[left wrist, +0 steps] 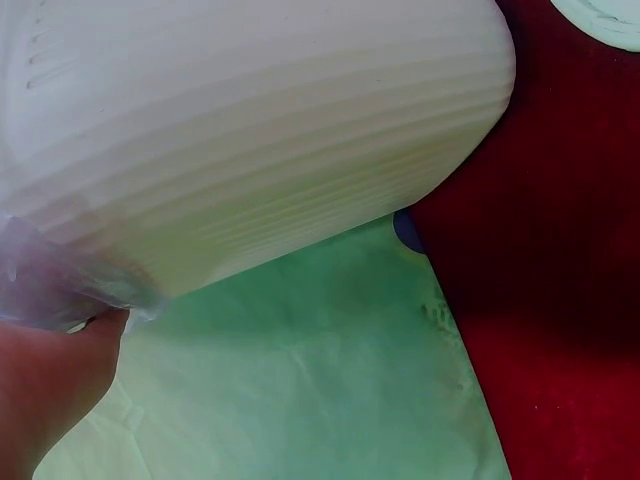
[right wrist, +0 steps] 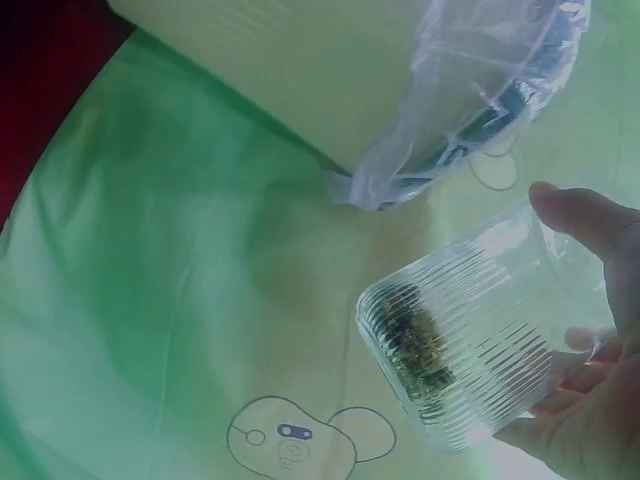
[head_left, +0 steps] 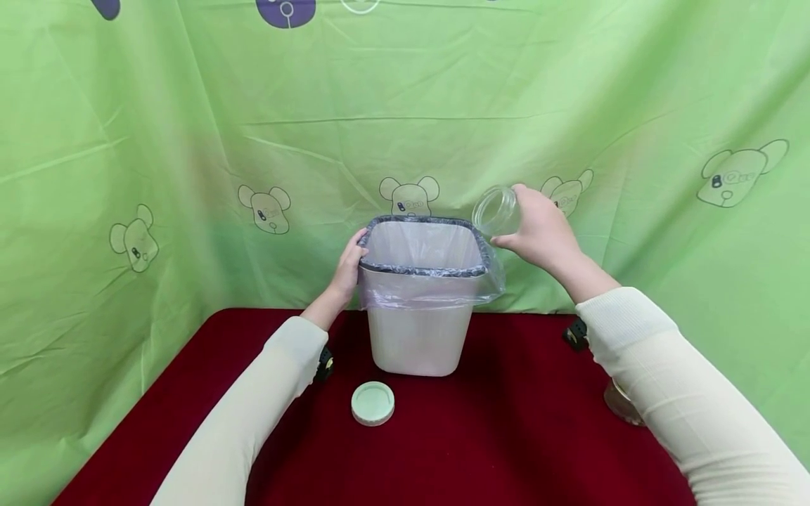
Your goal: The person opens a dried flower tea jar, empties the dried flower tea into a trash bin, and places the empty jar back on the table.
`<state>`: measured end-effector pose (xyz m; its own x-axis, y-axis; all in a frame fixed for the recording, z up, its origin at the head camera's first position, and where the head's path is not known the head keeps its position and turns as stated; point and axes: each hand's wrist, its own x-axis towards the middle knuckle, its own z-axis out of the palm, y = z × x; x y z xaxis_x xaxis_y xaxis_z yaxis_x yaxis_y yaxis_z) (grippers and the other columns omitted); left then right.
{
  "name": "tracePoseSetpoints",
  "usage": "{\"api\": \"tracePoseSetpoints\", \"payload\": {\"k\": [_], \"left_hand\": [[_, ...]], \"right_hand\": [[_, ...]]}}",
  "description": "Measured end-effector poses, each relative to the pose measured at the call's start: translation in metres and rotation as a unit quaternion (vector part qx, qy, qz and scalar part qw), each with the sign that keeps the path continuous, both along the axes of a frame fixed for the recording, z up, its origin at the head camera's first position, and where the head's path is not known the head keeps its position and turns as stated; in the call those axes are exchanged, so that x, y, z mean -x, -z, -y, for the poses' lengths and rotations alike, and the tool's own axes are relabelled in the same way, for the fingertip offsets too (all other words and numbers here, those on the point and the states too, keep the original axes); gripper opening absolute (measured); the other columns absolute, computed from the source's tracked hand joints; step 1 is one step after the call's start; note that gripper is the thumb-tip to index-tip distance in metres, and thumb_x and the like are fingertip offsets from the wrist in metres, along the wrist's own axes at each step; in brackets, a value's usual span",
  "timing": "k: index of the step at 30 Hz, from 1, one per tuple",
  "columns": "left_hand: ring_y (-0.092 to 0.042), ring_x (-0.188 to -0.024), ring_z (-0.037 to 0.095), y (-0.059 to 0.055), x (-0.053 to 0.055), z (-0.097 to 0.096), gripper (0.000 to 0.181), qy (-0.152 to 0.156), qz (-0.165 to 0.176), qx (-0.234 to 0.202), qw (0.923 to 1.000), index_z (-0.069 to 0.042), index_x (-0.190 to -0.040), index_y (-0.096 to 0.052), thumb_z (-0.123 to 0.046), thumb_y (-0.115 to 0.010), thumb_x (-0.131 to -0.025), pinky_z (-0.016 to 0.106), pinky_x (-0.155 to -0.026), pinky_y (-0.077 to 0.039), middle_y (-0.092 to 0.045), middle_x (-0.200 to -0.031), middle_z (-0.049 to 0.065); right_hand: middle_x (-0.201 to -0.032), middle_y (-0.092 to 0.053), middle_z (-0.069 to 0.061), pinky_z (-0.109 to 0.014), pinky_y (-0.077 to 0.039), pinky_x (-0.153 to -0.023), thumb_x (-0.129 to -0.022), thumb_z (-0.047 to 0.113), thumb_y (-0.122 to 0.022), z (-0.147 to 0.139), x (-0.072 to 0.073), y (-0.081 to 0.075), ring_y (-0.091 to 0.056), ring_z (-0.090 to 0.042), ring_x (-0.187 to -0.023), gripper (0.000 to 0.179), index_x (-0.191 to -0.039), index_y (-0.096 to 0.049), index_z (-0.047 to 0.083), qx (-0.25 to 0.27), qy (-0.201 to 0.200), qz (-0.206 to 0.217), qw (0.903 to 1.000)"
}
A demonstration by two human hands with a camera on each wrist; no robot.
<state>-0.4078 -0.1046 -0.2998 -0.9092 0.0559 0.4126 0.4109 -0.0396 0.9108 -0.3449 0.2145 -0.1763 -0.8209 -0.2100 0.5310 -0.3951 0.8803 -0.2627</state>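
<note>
A cream trash bin [head_left: 414, 341] stands upright on the red cloth, its clear plastic liner [head_left: 436, 292] folded over the dark rim. At the bin's left rim, my left hand [head_left: 348, 266] grips the edge through the liner; its fingers are mostly hidden in the left wrist view. My right hand [head_left: 545, 228] holds a clear ribbed jar [head_left: 496, 212] tilted beside the bin's right rim, its open mouth turned left. Dark green-brown dried bits [right wrist: 415, 340] lie clumped in the jar, seen through its wall in the right wrist view.
A pale green round lid [head_left: 373, 403] lies in front of the bin on the red cloth [head_left: 462, 443]. Near the right forearm stands a clear glass-like object [head_left: 623, 404], partly hidden by the sleeve. Green curtain [head_left: 354, 147] hangs behind and at both sides.
</note>
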Motion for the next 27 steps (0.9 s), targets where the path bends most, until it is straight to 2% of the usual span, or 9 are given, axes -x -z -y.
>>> {"api": "tracePoseSetpoints", "payload": {"k": [8,16,23,27], "left_hand": [[-0.023,-0.141,0.030,-0.002,0.001,-0.001,0.069,-0.004,-0.001,0.002,1.0000,-0.008,-0.153,-0.029,-0.021,-0.038,-0.086,0.045,-0.113,-0.017,-0.024,-0.157,0.015],[-0.025,-0.139,0.031,0.002,0.001,-0.001,0.069,-0.006,-0.001,0.002,1.0000,-0.007,-0.152,-0.029,-0.022,-0.038,-0.085,0.046,-0.112,-0.019,-0.025,-0.156,0.016],[-0.024,-0.140,0.031,0.002,0.000,-0.001,0.069,-0.004,-0.003,0.001,1.0000,-0.005,-0.152,-0.027,-0.020,-0.037,-0.086,0.046,-0.113,-0.017,-0.025,-0.156,0.016],[-0.024,-0.140,0.032,0.000,-0.001,-0.002,0.067,-0.001,-0.006,-0.003,1.0000,-0.004,-0.152,-0.027,-0.019,-0.037,-0.088,0.047,-0.113,-0.017,-0.025,-0.156,0.017]], "right_hand": [[-0.132,-0.049,-0.029,-0.057,-0.034,-0.102,-0.069,0.016,-0.086,0.006,0.009,-0.004,-0.046,-0.046,-0.120,0.088,-0.138,-0.037,-0.009,-0.075,0.002,-0.033,0.9967],[-0.136,-0.044,-0.033,-0.055,-0.027,-0.108,-0.068,0.018,-0.088,0.015,0.014,-0.003,-0.041,-0.049,-0.124,0.094,-0.140,-0.035,-0.012,-0.162,0.009,-0.065,0.9845],[-0.136,-0.043,-0.033,-0.056,-0.023,-0.110,-0.066,0.017,-0.088,0.022,0.018,-0.001,-0.040,-0.047,-0.126,0.095,-0.140,-0.035,-0.013,-0.190,0.001,-0.086,0.9780],[-0.135,-0.045,-0.032,-0.057,-0.024,-0.109,-0.066,0.019,-0.089,0.024,0.020,-0.002,-0.040,-0.046,-0.126,0.094,-0.139,-0.037,-0.011,-0.220,0.001,-0.101,0.9702]]}}
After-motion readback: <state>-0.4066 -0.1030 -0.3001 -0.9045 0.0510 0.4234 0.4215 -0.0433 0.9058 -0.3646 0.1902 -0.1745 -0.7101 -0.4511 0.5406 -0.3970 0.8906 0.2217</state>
